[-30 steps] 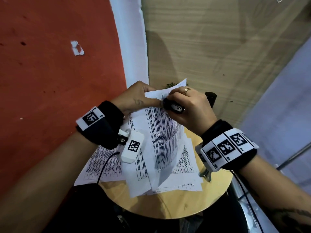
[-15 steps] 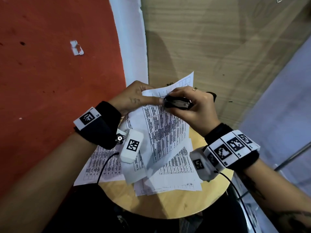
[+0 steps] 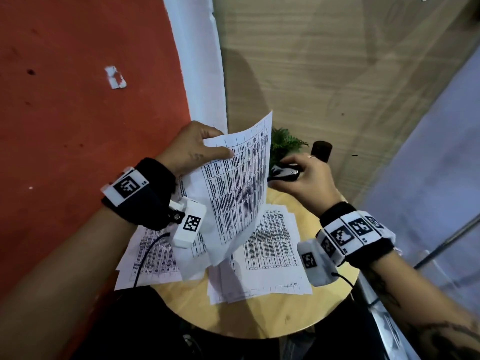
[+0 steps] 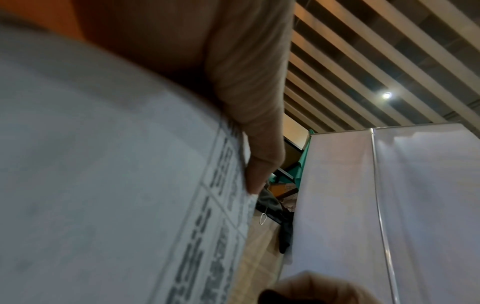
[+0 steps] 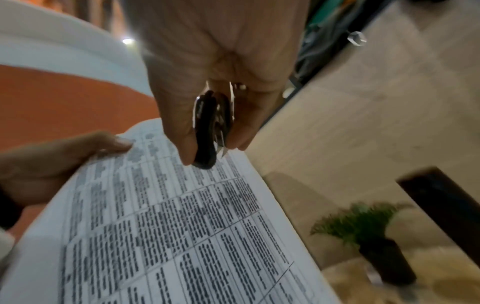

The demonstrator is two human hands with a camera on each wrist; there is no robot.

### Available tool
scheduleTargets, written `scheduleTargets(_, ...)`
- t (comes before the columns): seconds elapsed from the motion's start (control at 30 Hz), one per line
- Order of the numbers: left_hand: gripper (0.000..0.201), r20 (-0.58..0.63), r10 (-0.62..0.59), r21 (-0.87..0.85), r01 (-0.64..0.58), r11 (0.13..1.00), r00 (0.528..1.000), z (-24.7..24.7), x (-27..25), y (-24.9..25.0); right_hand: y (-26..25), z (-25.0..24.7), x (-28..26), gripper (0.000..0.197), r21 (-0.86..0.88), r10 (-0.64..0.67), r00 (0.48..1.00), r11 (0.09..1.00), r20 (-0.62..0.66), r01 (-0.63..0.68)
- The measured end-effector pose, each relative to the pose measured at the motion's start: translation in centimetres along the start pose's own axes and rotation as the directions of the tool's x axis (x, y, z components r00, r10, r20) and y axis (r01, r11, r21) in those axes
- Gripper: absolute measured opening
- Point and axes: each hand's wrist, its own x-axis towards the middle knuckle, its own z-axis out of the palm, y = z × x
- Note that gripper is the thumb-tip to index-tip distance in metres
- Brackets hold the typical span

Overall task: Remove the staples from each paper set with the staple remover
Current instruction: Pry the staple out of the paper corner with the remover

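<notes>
Staple remover (image 3: 283, 174) sits squeezed in my right grip (image 3: 304, 179), just beside the paper set (image 3: 239, 188) my left grip (image 3: 193, 149) pinches, lifted above the surface (image 3: 259, 318).

From the head we look down on the table (image 3: 259, 318); each wrist view sits close — both share the held sheet (image 5: 182, 236).

Lifted paper set (image 3: 239, 183); black staple remover (image 3: 284, 174)
</notes>
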Motion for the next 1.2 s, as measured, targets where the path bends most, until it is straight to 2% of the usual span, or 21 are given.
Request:
scheduleTargets(0.07, 0.011, 0.069, 0.023, 0.030, -0.025, 0.999, 0.997, -0.6, 0.0, 0.3, 0.3, -0.4, 0.2, 0.032, 0.231, 0.156, 0.987, 0.960, 0.028, -0.159)
scheduleTargets(0.1, 0.006, 0.110, 0.028, 0.034, -0.032, 0.999, 0.994, -1.0, -0.1, 0.5, 0.4, -0.7, 0.4, 0.033, 0.365, 0.226, 0.970, 0.898, 0.091, -0.244)
scheduleTargets(0.17, 0.016, 0.185, 0.029, 0.017, -0.033, 0.999, 0.982, -1.7, -0.3, 0.8, 0.9, -1.2, 0.8, 0.044, 0.551, 0.282, 0.921, 0.739, 0.270, -0.388)
scheduleTargets(0.23, 0.021, 0.256, 0.029, -0.014, -0.026, 1.000, 0.966, -2.2, -0.3, 1.0, 1.3, -1.7, 1.0, 0.063, 0.611, 0.225, 0.874, 0.640, 0.431, -0.466)
scheduleTargets(0.3, 0.019, 0.298, 0.044, -0.019, -0.040, 0.999, 0.954, -2.7, -0.3, 0.9, 1.3, -2.0, 1.1, 0.065, 0.636, 0.143, 0.837, 0.586, 0.529, -0.502)
scheduleTargets(0.37, 0.029, 0.312, 0.066, -0.025, -0.061, 0.998, 0.948, -3.1, -0.2, 0.4, 1.1, -2.1, 1.1, 0.062, 0.643, 0.084, 0.818, 0.575, 0.569, -0.505)
scheduleTargets(0.43, 0.041, 0.311, 0.077, -0.037, -0.069, 0.997, 0.947, -3.2, -0.2, 0.0, 1.1, -2.0, 1.2, 0.061, 0.647, 0.063, 0.821, 0.583, 0.568, -0.492)
scheduleTargets(0.47, 0.042, 0.308, 0.077, -0.048, -0.066, 0.997, 0.948, -3.2, -0.1, -0.2, 1.2, -2.0, 1.3, 0.061, 0.652, 0.060, 0.825, 0.582, 0.561, -0.486)
scheduleTargets(0.57, 0.025, 0.308, 0.082, -0.112, -0.050, 0.992, 0.948, -3.1, -0.1, -0.3, 1.2, -2.3, 1.5, 0.061, 0.670, 0.045, 0.818, 0.550, 0.573, -0.499)
scheduleTargets(0.7, 0.032, 0.300, 0.086, -0.091, -0.061, 0.994, 0.950, -2.9, 0.1, -0.1, 0.3, -2.7, 1.4, 0.061, 0.649, 0.005, 0.793, 0.572, 0.609, -0.502)
scheduleTargets(0.8, 0.036, 0.266, 0.078, -0.104, -0.052, 0.993, 0.961, -3.0, 0.1, -0.3, -0.4, -2.7, 1.4, 0.061, 0.651, 0.003, 0.817, 0.602, 0.577, -0.462)
scheduleTargets(0.9, 0.053, 0.123, 0.069, -0.134, -0.053, 0.990, 0.990, -4.6, -0.3, -1.4, -0.4, -3.3, 1.9, 0.062, 0.689, 0.049, 0.870, 0.590, 0.490, -0.421)
scheduleTargets(0.97, 0.067, -0.014, 0.029, -0.224, -0.031, 0.974, 0.999, -5.5, -0.7, -2.8, -0.1, -3.9, 2.2, 0.062, 0.728, 0.090, 0.906, 0.565, 0.415, -0.389)
scheduleTargets(1.03, 0.068, -0.099, -0.063, -0.396, 0.019, 0.918, 0.993, -5.2, -1.3, -4.5, 0.1, -4.1, 2.6, 0.064, 0.778, 0.139, 0.924, 0.504, 0.357, -0.376)
scheduleTargets(1.1, 0.065, -0.094, -0.154, -0.489, 0.089, 0.867, 0.984, -3.7, -2.2, -5.5, 0.1, -3.5, 2.8, 0.072, 0.819, 0.190, 0.924, 0.428, 0.333, -0.383)
scheduleTargets(1.17, 0.054, -0.014, -0.149, -0.405, 0.131, 0.905, 0.989, -1.7, -2.8, -6.1, 0.0, -2.3, 2.9, 0.072, 0.835, 0.228, 0.916, 0.383, 0.330, -0.396)
scheduleTargets(1.2, 0.040, -0.010, -0.164, -0.376, 0.148, 0.915, 0.986, -0.9, -3.0, -6.3, -0.1, -1.6, 2.9, 0.066, 0.836, 0.248, 0.910, 0.368, 0.333, -0.406)
